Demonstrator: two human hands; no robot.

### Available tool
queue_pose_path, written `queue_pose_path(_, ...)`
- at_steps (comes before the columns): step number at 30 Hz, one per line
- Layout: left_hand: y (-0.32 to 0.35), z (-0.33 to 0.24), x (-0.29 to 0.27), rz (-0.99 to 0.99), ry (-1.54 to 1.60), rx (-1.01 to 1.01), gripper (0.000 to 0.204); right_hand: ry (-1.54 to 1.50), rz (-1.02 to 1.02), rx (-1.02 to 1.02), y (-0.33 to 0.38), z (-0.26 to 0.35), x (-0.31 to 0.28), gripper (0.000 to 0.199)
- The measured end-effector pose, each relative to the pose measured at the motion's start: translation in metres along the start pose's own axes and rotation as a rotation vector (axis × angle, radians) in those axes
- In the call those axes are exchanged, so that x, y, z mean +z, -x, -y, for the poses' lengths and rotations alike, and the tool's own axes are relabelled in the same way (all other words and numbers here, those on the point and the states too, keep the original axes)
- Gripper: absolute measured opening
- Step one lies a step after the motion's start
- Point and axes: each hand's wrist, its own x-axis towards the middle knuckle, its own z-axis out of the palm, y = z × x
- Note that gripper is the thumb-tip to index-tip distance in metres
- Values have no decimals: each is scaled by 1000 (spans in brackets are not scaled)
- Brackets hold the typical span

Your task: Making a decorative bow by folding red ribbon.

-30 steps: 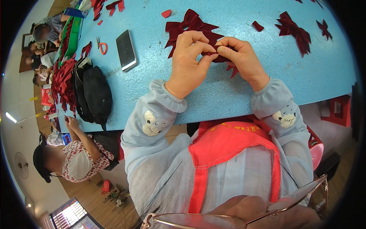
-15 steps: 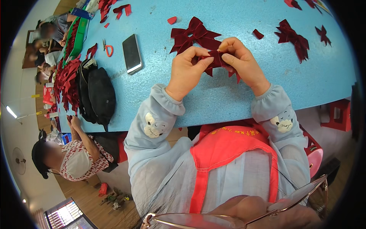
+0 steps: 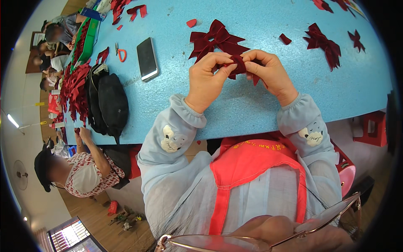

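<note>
Between my fingertips is a dark red velvet ribbon bow (image 3: 238,67), its centre bunched and its tails hanging below. My left hand (image 3: 208,79) pinches it from the left with thumb and forefinger. My right hand (image 3: 270,73) pinches the other side, thumb toward the middle. Part of the ribbon is hidden behind the fingers. Just beyond my hands, a larger dark red velvet bow (image 3: 216,38) lies flat on the blue table (image 3: 260,113). A small red scrap (image 3: 191,22) rests behind that bow.
To the left lie a phone (image 3: 147,59), orange-handled scissors (image 3: 121,53) and a black bag (image 3: 110,103), beside a heap of red ribbons (image 3: 75,90). A green crate (image 3: 87,46) stands farther back. More bows (image 3: 322,44) lie right. A co-worker (image 3: 84,172) sits at the left.
My fingers have drawn closer together around the ribbon. Its middle, flat and wide before, is now folded into a narrower bunch.
</note>
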Motion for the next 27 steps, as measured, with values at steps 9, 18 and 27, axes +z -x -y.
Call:
queue_pose_path(9, -4, -5, -3, 53, -125, 20, 11, -21, 0, -50, -2, -2, 1, 10)
queue_pose_path(18, -7, -20, -1, 126, -260, 105, 13, -2, -5, -100, -4, -4, -4, 12)
queue_pose_path(27, -14, -24, 1, 163, -491, 377, 15, -88, -25, -6, 0, 3, 3, 14)
